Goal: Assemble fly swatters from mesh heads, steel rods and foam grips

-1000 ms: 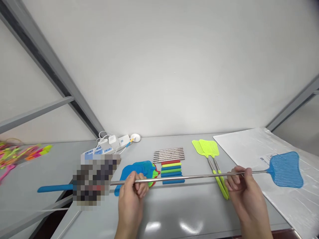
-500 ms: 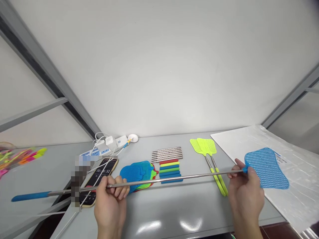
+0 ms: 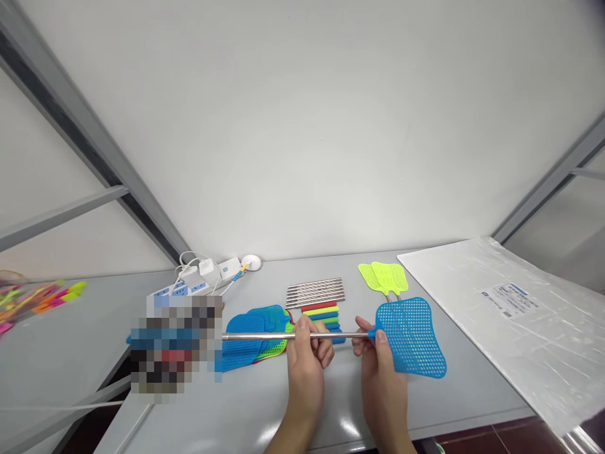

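Observation:
A blue fly swatter (image 3: pixel 410 337) with a telescopic metal rod lies level across both my hands, above the table. My left hand (image 3: pixel 306 359) is closed round the rod, thumb on top. At the neck, where rod and mesh head meet, my right hand (image 3: pixel 384 372) pinches the swatter. Its blue handle end reaches left into a blurred patch. Behind the rod lie a pile of mesh swatter heads (image 3: pixel 243 340), mostly blue, with green and red edges, and a row of coloured handle tubes (image 3: pixel 321 312), partly covered by my left hand.
Several metal rods (image 3: pixel 316 292) lie side by side behind the tubes. Two yellow-green swatters (image 3: pixel 390 277) rest behind the blue head. A plastic-wrapped white sheet (image 3: pixel 458 284) covers the right side. A power strip (image 3: pixel 198 287) with chargers and cables stands at the back left.
The swatter's rod has become much shorter, its handle end now closer to the head. My left hand has moved right and my right hand left, bringing them near each other.

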Action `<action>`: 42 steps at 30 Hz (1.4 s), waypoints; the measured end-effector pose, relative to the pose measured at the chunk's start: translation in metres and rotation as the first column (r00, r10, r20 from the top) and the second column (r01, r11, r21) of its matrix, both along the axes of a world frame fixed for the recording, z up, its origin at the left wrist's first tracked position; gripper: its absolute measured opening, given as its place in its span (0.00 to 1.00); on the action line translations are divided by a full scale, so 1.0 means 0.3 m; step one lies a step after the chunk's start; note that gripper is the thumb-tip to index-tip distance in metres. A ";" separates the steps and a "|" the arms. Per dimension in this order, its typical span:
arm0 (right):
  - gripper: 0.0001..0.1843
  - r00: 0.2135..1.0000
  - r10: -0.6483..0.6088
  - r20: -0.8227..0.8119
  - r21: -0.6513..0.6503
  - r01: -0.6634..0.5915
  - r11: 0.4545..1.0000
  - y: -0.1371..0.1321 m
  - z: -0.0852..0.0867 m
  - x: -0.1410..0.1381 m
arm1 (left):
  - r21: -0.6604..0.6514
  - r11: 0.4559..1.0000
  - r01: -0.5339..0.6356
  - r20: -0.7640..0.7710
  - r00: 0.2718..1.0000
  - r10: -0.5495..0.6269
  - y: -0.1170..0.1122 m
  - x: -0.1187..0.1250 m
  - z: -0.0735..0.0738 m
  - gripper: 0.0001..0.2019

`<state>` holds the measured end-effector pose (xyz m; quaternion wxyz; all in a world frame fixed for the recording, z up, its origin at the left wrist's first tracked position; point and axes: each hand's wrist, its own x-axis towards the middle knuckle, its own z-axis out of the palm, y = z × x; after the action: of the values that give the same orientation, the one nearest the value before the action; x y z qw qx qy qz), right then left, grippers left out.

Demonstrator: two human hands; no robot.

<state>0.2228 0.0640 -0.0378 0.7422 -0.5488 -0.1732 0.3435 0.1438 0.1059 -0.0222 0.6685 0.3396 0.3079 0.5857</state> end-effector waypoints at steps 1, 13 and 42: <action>0.24 0.998 0.013 -0.057 0.019 -0.012 1.000 0.001 0.000 0.014 | 0.036 0.998 0.045 -0.056 0.998 -0.043 0.009 -0.010 0.000 0.22; 0.10 0.967 -0.108 -0.233 0.192 0.155 0.969 0.026 0.022 0.204 | -0.314 0.799 -0.513 0.196 0.788 0.584 0.156 -0.487 0.065 0.19; 0.21 0.848 0.358 0.390 -0.046 -0.371 0.928 -0.022 -0.001 0.018 | -0.218 0.964 0.154 -0.404 0.885 -0.232 -0.152 0.026 -0.123 0.26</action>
<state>0.2281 0.0576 -0.0382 0.6221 -0.5519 -0.4239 0.3587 0.1515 0.0604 -0.0590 0.6681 0.4265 0.4623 0.3975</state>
